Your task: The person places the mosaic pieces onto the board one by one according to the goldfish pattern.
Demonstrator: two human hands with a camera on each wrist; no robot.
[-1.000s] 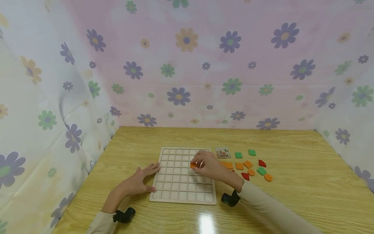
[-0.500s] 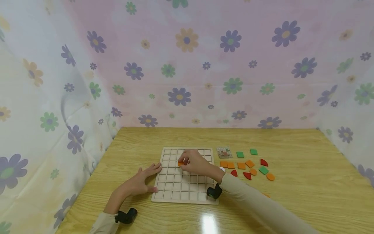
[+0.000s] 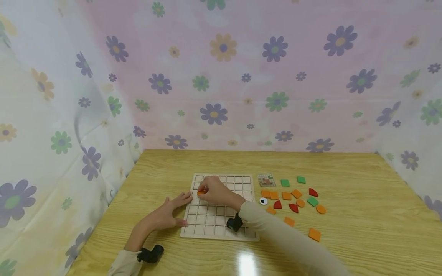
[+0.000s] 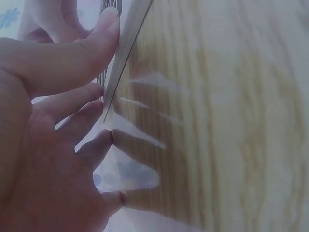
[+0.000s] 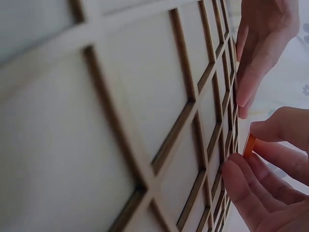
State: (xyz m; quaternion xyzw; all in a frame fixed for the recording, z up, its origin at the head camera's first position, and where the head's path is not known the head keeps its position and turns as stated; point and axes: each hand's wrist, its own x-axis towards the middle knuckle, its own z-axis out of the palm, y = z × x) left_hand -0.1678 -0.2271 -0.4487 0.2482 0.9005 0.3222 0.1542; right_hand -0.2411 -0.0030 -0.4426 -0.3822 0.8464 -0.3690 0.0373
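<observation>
My right hand pinches a small orange tile between thumb and fingertips, over the upper left of a pale wooden grid board. In the right wrist view the orange tile is seen edge-on, close over the grid, with the other fingers of that hand near the board's surface. My left hand lies at the board's left side, fingers spread and thumb apart, their tips at its rim. The left wrist view shows the left thumb on the board's edge and some fingertips on the table.
Right of the board lie orange tiles, green squares, red quarter-round pieces, orange discs and a white disc with a black dot. A small pattern card lies by the board's upper right corner. Flowered cloth surrounds the table.
My right hand has moved left across the board with the orange tile, from its right part to near its left edge. My left hand has stayed at the rim.
</observation>
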